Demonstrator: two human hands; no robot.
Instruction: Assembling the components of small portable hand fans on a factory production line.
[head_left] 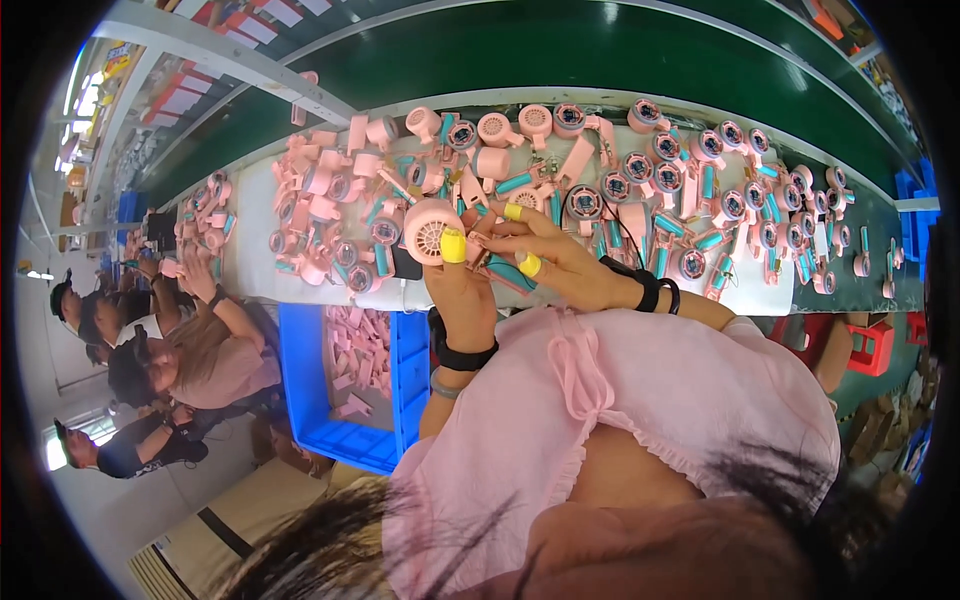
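A pink handheld fan [427, 236] with a round slotted grille is held up over the table edge, in front of me. My left hand [463, 305] is closed on it, a yellow-capped thumb pressed beside the grille. From the right, my right hand [570, 268] reaches in with bent fingers closed at the fan's handle. Yellow covers sit on some of its fingertips too. What lies between those fingertips is partly hidden. Just below them a teal battery cell [511, 275] shows.
Pink fan parts, several with exposed round motors [637, 167], crowd the white-topped table [748, 288]. A blue crate [345, 437] of small pink pieces stands at the left, below the table edge. Farther left, other people [190, 350] sit along the table. A red stool [872, 347] is at the right.
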